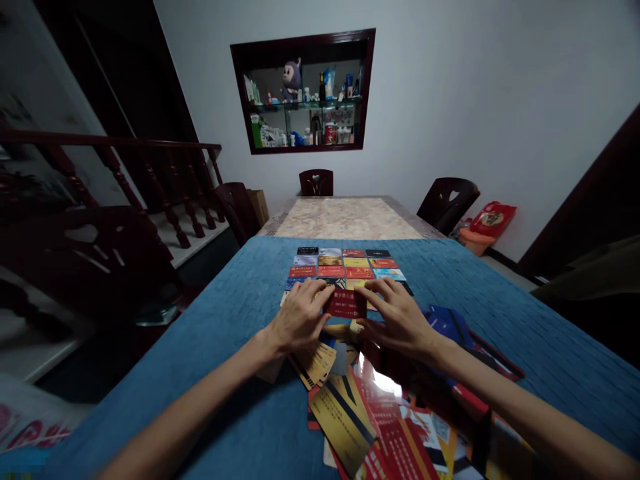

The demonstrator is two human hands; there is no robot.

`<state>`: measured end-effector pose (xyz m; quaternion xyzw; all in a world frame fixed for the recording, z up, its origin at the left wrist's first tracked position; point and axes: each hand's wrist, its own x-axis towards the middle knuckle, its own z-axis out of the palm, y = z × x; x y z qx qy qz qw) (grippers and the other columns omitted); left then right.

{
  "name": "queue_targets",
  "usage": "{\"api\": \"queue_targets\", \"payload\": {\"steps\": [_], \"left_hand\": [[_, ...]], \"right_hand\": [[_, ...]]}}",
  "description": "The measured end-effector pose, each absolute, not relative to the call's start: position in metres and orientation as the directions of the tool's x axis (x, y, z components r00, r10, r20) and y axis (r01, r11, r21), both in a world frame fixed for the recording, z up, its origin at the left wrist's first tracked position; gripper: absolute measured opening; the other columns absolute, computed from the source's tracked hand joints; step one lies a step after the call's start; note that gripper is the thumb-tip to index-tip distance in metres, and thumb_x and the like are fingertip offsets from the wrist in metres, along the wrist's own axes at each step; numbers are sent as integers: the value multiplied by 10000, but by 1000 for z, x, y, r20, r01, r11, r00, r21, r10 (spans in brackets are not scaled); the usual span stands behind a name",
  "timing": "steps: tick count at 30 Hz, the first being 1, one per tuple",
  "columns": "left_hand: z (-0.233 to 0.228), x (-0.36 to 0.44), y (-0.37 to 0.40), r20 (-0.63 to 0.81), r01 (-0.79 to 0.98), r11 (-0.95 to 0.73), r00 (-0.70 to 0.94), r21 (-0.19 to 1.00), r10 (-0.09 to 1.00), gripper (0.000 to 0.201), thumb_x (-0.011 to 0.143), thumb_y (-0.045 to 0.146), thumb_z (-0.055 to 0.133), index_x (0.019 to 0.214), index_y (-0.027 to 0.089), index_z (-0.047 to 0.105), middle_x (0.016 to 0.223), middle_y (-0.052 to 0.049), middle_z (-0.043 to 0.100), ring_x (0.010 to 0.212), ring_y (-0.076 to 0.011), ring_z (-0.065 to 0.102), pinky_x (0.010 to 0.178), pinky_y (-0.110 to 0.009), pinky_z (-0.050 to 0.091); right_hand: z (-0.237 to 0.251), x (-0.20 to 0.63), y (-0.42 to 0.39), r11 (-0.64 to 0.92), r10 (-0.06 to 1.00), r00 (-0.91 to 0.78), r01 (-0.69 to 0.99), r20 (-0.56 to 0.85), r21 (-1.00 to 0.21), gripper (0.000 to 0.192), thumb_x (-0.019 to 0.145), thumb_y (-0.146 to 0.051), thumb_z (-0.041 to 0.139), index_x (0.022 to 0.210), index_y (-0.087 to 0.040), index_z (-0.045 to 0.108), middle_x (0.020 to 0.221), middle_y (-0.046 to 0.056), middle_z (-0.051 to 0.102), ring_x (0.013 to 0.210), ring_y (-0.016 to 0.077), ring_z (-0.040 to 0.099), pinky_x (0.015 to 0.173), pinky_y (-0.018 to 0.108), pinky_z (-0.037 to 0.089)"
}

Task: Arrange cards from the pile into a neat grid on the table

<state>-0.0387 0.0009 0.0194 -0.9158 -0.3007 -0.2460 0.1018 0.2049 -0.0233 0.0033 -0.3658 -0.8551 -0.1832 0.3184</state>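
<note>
A dark red card (346, 303) with pale printing is held by its two side edges, face toward me. On its left edge, my left hand (303, 313) pinches it between thumb and fingers. My right hand (395, 313) grips the opposite edge the same way. Just beyond the hands, several cards (330, 261) lie in neat rows on the blue tablecloth (225, 333); the nearest row is partly hidden by my fingers. Closer to me, below the hands, a loose pile of gold, red and other cards (345, 420) overlaps in disorder.
A blue packet (445, 323) lies right of the pile, under my right forearm. The table's far part has a patterned top (345, 217). Dark wooden chairs (447, 200) stand around it. A railing (115, 141) runs along the left, and a red bag (493, 219) sits at the right wall.
</note>
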Motion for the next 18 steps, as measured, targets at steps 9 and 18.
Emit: {"api": "queue_targets", "payload": {"steps": [9,18], "left_hand": [[32,-58,45,498,675,-737,633,19,592,449,819,157,578,1264,158,520,1227,-142,548,1135,-290,526,933,-443,473],[21,-77,98,460,732,-668,552,131,695,409,793,119,592,1199,164,575,1171,-119,552,1094,-267,549,956,-429,485]], "right_hand": [[11,181,40,692,525,-552,720,648,52,469,864,-384,611,1252,-128,549,1100,166,564,971,288,467,824,442,446],[11,151,91,649,648,-536,761,541,-22,370,838,-307,632,1180,-166,620,1125,133,576,982,263,461,865,395,410]]}}
